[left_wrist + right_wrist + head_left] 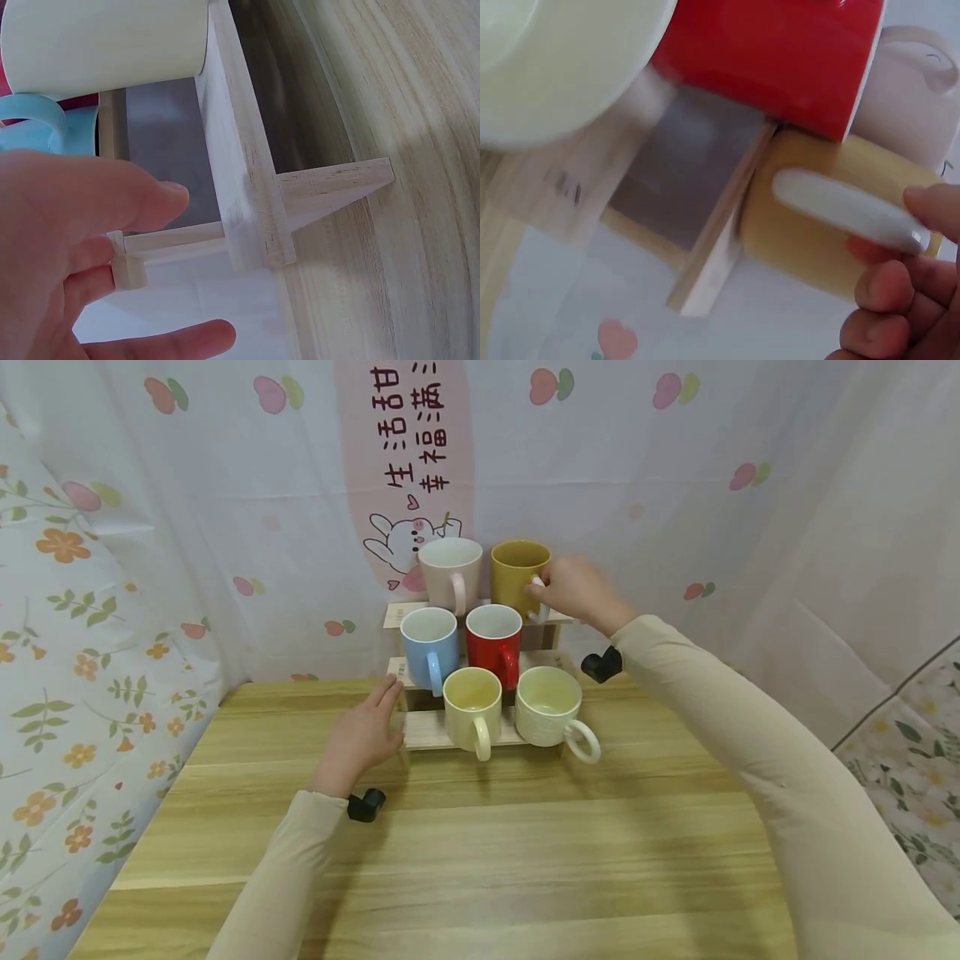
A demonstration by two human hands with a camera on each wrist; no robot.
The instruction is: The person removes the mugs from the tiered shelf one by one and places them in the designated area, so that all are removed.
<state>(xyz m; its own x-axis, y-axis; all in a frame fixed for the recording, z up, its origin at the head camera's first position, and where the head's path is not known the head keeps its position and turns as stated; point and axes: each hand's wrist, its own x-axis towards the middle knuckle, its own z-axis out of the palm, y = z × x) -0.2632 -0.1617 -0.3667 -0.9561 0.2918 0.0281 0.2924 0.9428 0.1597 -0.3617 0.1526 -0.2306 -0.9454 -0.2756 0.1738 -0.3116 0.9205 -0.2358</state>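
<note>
The right hand [576, 589] pinches the pale handle [847, 210] of the mustard mug [513, 578], which stands on the top tier of a wooden rack; in the right wrist view thumb and fingers meet at the handle's end. At the rack's left side is the left hand [362, 735], fingers extended; in the left wrist view its thumb [142, 196] lies near the lowest shelf [244, 172], and whether it touches the wood I cannot tell. A pink mug [448, 572] stands beside the mustard one.
On the middle tier are a blue mug [431, 647] and a red mug [491, 643]. The lowest tier holds a yellow mug [471, 710] and a pale green cup [546, 710]. A patterned curtain [600, 460] hangs behind the wooden table [525, 860].
</note>
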